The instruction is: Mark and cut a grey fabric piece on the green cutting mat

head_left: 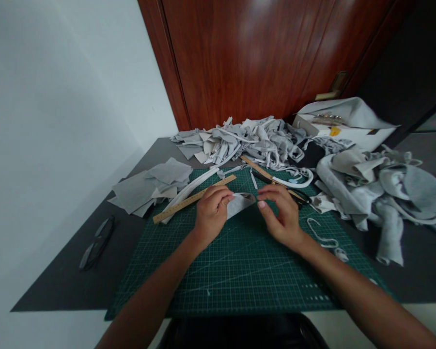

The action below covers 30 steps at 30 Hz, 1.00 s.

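Observation:
My left hand is closed, with its thumb and fingers pinching the left end of a small grey fabric piece. The piece looks folded or curled and sits above the green cutting mat. Just off its right end is my right hand, thumb and fingers apart, with nothing visible between them. A wooden ruler lies slantwise on the mat behind my left hand, beside a pale fabric strip. Black-handled scissors are partly hidden behind my right hand.
Flat grey fabric pieces lie at the left, near eyeglasses. A scrap heap runs along the back. At the right are bundled grey fabric and a white box. Thin curled strips rest on the mat.

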Tool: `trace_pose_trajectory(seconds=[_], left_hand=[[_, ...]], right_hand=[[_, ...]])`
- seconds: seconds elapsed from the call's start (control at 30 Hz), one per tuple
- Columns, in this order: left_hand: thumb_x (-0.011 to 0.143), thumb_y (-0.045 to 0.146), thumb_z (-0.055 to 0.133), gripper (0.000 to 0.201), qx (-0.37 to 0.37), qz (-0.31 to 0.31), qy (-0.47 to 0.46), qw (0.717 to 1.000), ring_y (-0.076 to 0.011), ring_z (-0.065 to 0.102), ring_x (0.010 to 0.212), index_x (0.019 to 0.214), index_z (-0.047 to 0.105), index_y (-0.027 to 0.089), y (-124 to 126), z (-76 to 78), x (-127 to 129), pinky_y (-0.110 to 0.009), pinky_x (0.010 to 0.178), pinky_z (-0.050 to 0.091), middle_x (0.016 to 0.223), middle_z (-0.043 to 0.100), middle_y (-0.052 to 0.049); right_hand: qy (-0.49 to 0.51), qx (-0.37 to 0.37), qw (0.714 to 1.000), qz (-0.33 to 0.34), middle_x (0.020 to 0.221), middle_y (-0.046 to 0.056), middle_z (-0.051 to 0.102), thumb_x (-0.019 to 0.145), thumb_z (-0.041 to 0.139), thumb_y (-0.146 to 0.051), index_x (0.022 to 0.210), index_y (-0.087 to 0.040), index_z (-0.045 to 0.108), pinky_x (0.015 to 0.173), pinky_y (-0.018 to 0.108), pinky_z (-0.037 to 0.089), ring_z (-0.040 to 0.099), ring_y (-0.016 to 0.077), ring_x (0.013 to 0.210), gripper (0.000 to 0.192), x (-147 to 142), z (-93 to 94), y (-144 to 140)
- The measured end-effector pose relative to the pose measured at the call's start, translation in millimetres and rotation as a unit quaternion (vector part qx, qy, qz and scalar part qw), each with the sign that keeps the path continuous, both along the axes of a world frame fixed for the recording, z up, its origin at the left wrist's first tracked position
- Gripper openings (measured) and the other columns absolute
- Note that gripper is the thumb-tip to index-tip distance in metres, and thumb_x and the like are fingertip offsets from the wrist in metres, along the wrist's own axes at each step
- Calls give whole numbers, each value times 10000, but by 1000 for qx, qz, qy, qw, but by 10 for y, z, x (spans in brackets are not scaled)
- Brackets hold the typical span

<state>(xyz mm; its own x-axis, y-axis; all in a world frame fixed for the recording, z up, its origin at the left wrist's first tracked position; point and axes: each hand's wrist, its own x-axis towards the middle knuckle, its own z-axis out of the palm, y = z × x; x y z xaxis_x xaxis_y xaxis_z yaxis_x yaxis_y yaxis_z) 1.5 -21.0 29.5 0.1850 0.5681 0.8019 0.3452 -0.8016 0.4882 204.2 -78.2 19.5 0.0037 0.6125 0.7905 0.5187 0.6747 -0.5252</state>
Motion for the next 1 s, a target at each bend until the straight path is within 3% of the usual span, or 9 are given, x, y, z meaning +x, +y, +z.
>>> trace_pose_trajectory(seconds=[0.13,0.2,0.4,0.57,0.83,1.0], left_hand=[[980,162,638,112,38,-14,20,999,-178,705,898,918,723,201,16,18,-38,-315,847,572,941,747,-37],[992,170,625,122,38,-18,32,999,-181,704,902,925,722,203,32,14,-55,-321,841,574,951,748,-42],[997,162,612,132,47,-39,62,996,-187,709,937,935,721,203,89,-24,-91,-334,853,581,959,750,-47],[991,166,613,134,42,-45,56,997,-190,709,931,941,727,213,128,-11,-119,-344,859,584,962,752,-45],[997,153,619,111,69,-81,92,990,-171,704,916,954,707,205,140,11,-145,-327,845,589,959,738,-43],[998,120,583,153,40,-93,104,989,-198,719,1057,988,711,203,157,-38,-162,-380,937,599,1083,746,-70]], right_hand=[[-101,-33,993,51,1428,104,605,1000,585,-250,1022,-266,743,1133,567,441,561,328,1359,161,255,117,165],[-124,-62,987,87,1489,90,575,1012,551,-213,1036,-274,752,1167,574,410,523,319,1413,212,309,113,220],[-198,-68,970,125,1536,89,541,954,484,-37,1184,-300,737,1184,595,396,500,296,1442,432,333,37,279],[-193,-76,973,97,1540,107,540,961,566,-96,1201,-294,732,1177,589,425,512,318,1435,352,359,43,288],[-302,-57,945,115,1533,154,577,956,539,-41,1202,-247,749,1146,640,433,520,336,1442,383,353,84,274],[-318,-58,940,108,1445,161,652,949,531,-21,1185,-228,759,1091,604,508,602,334,1351,387,367,-3,331]])
